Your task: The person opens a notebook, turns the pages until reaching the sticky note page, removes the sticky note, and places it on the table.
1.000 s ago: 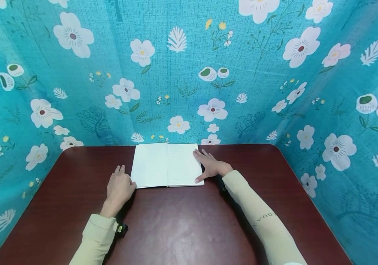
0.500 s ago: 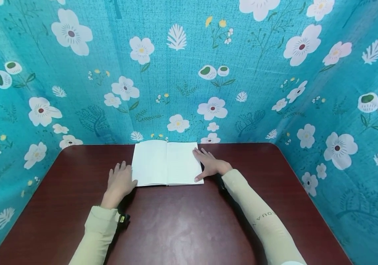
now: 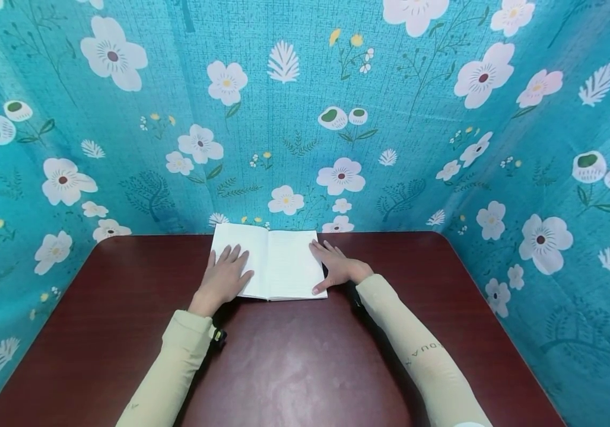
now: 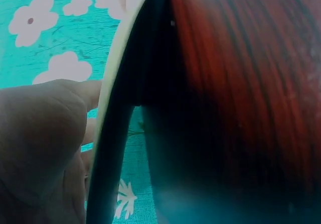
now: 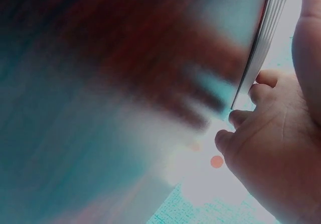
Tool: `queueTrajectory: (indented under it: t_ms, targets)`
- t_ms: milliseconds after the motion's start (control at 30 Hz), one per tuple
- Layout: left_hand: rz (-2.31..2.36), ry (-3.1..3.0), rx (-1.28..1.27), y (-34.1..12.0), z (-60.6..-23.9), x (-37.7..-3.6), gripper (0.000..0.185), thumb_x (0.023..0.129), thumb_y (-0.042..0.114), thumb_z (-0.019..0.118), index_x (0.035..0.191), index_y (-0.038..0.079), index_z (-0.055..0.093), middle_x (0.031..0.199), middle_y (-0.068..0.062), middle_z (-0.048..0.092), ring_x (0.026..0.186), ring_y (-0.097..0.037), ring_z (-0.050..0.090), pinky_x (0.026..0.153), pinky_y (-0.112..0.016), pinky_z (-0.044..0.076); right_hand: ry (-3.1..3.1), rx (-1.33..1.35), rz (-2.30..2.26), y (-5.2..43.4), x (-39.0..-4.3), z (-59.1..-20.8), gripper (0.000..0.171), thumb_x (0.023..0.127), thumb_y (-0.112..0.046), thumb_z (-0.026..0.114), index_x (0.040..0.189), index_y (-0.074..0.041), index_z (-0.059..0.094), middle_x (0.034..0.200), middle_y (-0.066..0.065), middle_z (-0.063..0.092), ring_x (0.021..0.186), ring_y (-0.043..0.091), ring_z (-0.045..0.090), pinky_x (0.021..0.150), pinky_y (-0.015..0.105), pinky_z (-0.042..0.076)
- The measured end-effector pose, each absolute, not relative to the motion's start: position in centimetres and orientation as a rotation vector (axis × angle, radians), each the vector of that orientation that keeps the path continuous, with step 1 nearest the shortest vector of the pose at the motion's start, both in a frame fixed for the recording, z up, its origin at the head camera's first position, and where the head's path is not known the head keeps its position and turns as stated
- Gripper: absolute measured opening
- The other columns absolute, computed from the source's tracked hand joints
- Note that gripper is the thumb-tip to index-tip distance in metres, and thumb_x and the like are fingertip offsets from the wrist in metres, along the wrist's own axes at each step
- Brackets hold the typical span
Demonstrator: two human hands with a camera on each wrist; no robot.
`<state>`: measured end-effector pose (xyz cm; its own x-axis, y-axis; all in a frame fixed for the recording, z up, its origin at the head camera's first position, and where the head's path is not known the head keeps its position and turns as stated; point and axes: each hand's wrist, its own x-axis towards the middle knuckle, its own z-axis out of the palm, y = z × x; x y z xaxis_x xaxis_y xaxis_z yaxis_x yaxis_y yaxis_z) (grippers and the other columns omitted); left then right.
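An open notebook point(image 3: 295, 261) with white pages lies at the far edge of the table. My left hand point(image 3: 224, 274) lies over the left page, its fingers straight and spread. In the left wrist view, the palm point(image 4: 40, 138) is beside the page side of the notebook's dark cover point(image 4: 138, 58), and a gap shows between cover and table. My right hand point(image 3: 339, 265) rests at the right page's outer edge, thumb near the lower corner and fingers extended along the side. The page stack point(image 5: 263, 38) shows beside the right fingertips in the right wrist view.
The dark red wooden table point(image 3: 294, 367) extends to both sides and in front of the notebook. A teal floral cloth point(image 3: 294, 118) hangs behind the table and along its sides. A black wrist device point(image 3: 219, 337) sits at the left cuff.
My left hand has moved right, from the notebook's left edge onto the left page. That page's far edge bulged up half a second ago. My right hand stays in place.
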<state>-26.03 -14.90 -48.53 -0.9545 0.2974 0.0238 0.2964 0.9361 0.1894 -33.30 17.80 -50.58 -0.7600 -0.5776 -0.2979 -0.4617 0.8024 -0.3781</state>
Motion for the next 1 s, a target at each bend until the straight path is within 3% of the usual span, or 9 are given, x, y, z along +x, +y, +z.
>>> queueTrajectory:
  t_ms: [1000]
  targets:
    - [0.523,2.882,0.594,-13.5,-50.7,-28.7,0.067,0.104,0.038,0.056,0.158,0.004,0.035,0.163,-0.026,0.028,0.15,-0.05,0.025,0.116,-0.07,0.024,2.576,-0.749,-0.396,17.8,-33.6,-50.7,0.132,0.076,-0.063,0.082,0.165,-0.011,-0.002,0.172,0.007,-0.004,0.158,0.037,-0.008,0.123,0.064,0.004]
